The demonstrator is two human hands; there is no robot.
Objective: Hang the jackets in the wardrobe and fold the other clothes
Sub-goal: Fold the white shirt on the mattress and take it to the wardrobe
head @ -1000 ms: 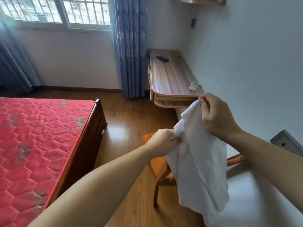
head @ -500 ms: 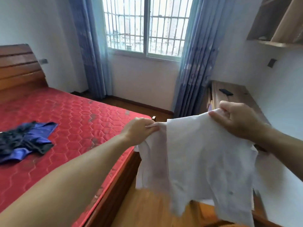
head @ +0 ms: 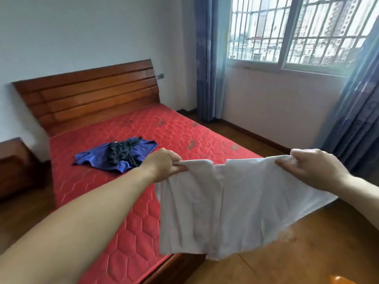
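Observation:
I hold a white shirt (head: 225, 203) stretched out in the air over the foot corner of the bed. My left hand (head: 162, 167) pinches its top left edge and my right hand (head: 309, 171) grips its top right edge. The cloth hangs down and hides the bed's corner. Farther up the red mattress (head: 164, 136) lies a crumpled blue garment (head: 96, 158) with a black garment (head: 123, 150) on top of it.
The bed has a wooden headboard (head: 92, 93) against the far wall and a wooden nightstand (head: 14, 167) at its left. A barred window (head: 297, 31) with blue curtains (head: 356, 115) is at the right. Wooden floor (head: 307, 253) lies right of the bed.
My view has swung left from the desk and chair to the bed. My hands have moved apart and spread the white shirt wide, carrying it over the bed's corner.

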